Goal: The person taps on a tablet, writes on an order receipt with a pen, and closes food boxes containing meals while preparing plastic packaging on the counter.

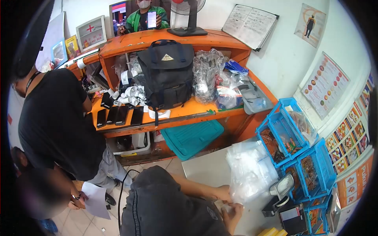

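A stack of clear plastic bags point(252, 171) lies on the pale metal table point(204, 167) at lower centre right. My left hand point(224, 194), at the end of a bare forearm, pinches the near edge of the plastic. Just below it, my right hand point(233, 215) has its thumb and fingers around the same edge, close to a small pale bit of plastic. My dark sleeve and torso fill the bottom centre and hide the right forearm.
Blue baskets point(285, 131) with packets stand at the right, near a metal scoop point(282, 185). A black backpack point(167, 74) and phones point(121, 115) rest on the orange counter point(197, 115). One person point(59, 118) stands left, a hand at a white paper point(94, 200); another point(145, 17) stands behind the counter.
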A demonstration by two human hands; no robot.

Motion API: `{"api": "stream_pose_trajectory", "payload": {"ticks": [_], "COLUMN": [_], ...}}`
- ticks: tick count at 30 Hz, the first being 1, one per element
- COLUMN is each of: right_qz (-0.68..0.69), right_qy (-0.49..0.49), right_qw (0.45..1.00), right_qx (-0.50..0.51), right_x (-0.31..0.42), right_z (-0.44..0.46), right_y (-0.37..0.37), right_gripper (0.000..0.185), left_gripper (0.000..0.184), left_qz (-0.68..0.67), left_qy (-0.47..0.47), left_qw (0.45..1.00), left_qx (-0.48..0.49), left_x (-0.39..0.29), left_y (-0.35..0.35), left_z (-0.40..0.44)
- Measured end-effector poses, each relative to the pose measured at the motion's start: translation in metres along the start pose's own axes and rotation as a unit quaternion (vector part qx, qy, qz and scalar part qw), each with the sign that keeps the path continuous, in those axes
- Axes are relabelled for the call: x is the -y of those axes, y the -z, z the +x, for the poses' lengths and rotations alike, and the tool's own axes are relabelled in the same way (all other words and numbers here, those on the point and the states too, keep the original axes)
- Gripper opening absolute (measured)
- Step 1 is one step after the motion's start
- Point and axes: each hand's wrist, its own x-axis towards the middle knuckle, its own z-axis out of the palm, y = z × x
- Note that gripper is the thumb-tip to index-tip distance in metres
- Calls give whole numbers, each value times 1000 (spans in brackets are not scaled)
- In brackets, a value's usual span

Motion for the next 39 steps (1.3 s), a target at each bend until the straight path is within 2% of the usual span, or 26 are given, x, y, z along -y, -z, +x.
{"api": "stream_pose_trajectory", "payload": {"ticks": [3, 6, 8, 11, 14, 17, 20, 23, 26, 29, 32, 35, 39], "right_qz": [-29, -74, -96, 2, 10, 216, 219, 249, 193, 65, -20, -20, 81], "right_qy": [2, 35, 52, 48, 44, -91, -215, -174, -35, 23, 35, 19, -68], "right_qw": [999, 996, 993, 999, 999, 972, 952, 953, 978, 994, 996, 998, 994], "right_qx": [-38, -44, -37, -24, -18, -32, 4, 20, 76, 89, 84, 55, 27], "right_x": [-1, -3, 1, 6, 18, 21, 14, 38, 56, 83, 89, 101, 83], "right_z": [-2, -4, -2, 9, 27, 45, 67, 96, 120, 144, 162, 179, 191], "right_y": [-12, -17, -20, -27, -37, -58, -78, -98, -116, -142, -165, -188, -216], "right_gripper": [34, 35, 34, 25, 16, 10, 9, 16, 24, 27, 24, 15, 8], "left_gripper": [31, 33, 28, 30, 38, 39, 42, 41, 33, 29, 29, 31, 31], "left_qz": [-71, -127, -123, -155, -179, -171, -172, -199, -267, -302, -304, -308, -260], "left_qy": [-4, 38, 52, 50, 35, 3, -13, -15, -22, -29, -25, -20, -32], "left_qw": [996, 990, 990, 984, 978, 977, 975, 972, 955, 948, 949, 949, 962], "left_qx": [-47, -53, -48, -68, -100, -130, -139, -124, -127, -100, -78, -61, -78], "left_x": [-19, -8, -7, -2, 6, 9, 7, 1, -11, 2, 3, -3, -12], "left_y": [-6, -3, 3, 16, 34, 61, 87, 121, 157, 192, 220, 247, 275], "left_z": [-24, -18, -19, -21, -23, -31, -40, -47, -56, -43, -38, -45, -56]}}
